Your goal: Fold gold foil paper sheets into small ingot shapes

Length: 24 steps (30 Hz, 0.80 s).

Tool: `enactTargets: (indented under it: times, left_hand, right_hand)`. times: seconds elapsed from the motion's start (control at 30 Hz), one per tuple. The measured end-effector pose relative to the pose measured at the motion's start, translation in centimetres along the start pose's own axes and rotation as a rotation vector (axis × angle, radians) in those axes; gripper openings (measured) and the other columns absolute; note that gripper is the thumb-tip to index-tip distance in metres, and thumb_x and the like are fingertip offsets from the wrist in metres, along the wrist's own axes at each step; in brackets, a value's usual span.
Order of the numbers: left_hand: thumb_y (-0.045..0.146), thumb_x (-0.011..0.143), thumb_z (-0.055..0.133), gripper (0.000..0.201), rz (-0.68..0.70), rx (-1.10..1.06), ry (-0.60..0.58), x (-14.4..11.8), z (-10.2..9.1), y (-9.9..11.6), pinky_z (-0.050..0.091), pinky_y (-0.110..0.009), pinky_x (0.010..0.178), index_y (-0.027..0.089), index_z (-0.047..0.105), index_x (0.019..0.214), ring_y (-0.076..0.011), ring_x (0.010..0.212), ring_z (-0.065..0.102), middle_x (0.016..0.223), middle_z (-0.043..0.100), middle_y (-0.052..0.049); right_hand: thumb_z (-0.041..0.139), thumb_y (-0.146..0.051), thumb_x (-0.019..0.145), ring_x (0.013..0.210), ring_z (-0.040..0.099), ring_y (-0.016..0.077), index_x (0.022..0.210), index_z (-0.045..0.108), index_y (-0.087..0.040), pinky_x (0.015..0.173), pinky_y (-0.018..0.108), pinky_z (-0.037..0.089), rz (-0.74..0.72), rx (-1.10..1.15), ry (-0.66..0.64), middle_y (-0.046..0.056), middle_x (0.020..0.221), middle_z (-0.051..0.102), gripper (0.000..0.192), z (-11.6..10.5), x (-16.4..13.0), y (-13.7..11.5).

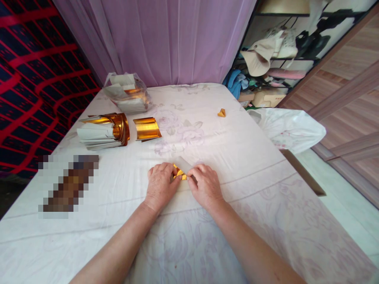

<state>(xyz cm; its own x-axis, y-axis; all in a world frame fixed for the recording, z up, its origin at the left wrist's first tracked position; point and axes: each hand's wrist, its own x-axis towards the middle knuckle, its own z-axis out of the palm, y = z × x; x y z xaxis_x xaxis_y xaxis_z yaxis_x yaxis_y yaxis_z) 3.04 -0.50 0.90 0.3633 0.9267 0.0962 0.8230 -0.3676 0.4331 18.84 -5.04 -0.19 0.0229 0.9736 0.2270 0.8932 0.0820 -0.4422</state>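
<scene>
While the gold paper (pixel 179 172) lies on the white cloth (pixel 237 157), its pale strip slanting up-left, the left hand (pixel 161 185) and right hand (pixel 205 185) press it with curled fingers; gold sheet stacks (pixel 103 132) sit well apart

A floral white sheet (pixel 242 157) covers the bed. At its far left lie a stack of gold foil papers (pixel 102 132), a curled gold sheet (pixel 146 128) just beside it, and a clear plastic bag (pixel 128 94) of papers. A small folded gold piece (pixel 221 113) sits apart, before the purple curtain (pixel 166 39).
</scene>
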Motion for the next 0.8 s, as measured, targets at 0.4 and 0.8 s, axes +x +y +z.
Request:
enactTargets:
  times: [0.4,0.8]
  left_hand:
    - [0.026,0.084,0.055,0.005,0.011,-0.049,-0.056,0.3,-0.2,-0.5,0.037,-0.04,0.085,0.022,0.057,0.081,-0.0239,0.096,0.055,0.095,0.064,-0.002]
    - [0.021,0.081,0.056,0.001,0.014,-0.08,-0.084,0.4,-0.7,-0.6,0.037,-0.04,0.085,0.023,0.056,0.08,-0.0236,0.096,0.056,0.095,0.065,-0.002]
  right_hand:
    - [0.066,-0.029,0.084,0.087,0.054,0.0202,0.084,0.065,-0.023,0.073,0.032,0.033,0.01,-0.038,0.011,0.003,0.09,0.06,0.006,0.0,0.1,-0.4]
    - [0.063,-0.012,0.079,0.09,0.058,0.0183,0.084,0.067,-0.023,0.078,0.031,0.039,0.017,0.11,-0.049,0.002,0.092,0.064,0.013,-0.1,0.5,0.7]
